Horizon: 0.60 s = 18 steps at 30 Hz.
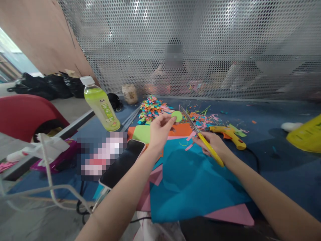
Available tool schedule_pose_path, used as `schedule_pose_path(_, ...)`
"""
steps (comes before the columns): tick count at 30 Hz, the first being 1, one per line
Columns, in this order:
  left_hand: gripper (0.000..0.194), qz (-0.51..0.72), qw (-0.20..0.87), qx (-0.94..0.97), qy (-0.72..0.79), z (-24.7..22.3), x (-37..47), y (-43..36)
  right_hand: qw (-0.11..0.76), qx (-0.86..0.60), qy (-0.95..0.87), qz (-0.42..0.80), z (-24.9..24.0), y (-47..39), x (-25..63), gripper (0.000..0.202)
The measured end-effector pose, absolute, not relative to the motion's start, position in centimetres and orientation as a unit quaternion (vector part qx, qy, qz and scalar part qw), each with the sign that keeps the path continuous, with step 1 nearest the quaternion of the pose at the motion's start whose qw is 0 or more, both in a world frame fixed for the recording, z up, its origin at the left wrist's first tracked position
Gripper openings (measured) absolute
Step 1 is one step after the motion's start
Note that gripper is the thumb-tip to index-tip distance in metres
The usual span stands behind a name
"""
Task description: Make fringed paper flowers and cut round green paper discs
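Pinched in the fingers of my left hand (162, 129) is a small round green paper disc (177, 116). My right hand (213, 145) is closed on yellow-handled scissors (209, 147), whose blades point up and away, just right of the disc. Below both hands lies a large blue paper sheet (190, 180) on top of pink, orange and green sheets. A cone built of many coloured paper strips (151, 108) stands behind my left hand. Loose paper scraps (200, 117) are scattered beyond the scissors.
A yellow glue gun (232, 135) lies right of my right hand, its black cord trailing. At left are a phone (122, 164), a drink bottle (101, 107) and a purple tissue box (59, 157). A perforated metal panel (200, 43) backs the blue table.
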<state>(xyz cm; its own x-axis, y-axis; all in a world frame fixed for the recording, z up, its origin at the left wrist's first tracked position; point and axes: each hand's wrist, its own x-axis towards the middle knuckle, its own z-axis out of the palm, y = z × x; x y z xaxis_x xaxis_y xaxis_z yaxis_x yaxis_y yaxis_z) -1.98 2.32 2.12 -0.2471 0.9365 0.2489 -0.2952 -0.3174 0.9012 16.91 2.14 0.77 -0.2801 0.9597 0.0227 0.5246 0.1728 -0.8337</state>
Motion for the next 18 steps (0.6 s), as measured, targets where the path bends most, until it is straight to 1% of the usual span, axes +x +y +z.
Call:
schedule_pose_path(7,0.017,0.687,0.457,0.413,0.386,1.84,-1.88,2.45,0.297,-0.533,-0.707,0.359,0.91,2.27,16.87,0.045)
schedule_pose_path(14,0.020,0.703,0.463,0.404,0.359,2.23,-1.82,2.27,0.285,-0.510,-0.722,0.370,0.60,2.16,16.99,0.038)
schedule_pose_path(18,0.021,0.697,0.472,0.402,0.359,2.36,-1.67,2.10,0.284,-0.511,-0.722,0.372,0.93,1.87,16.80,0.038)
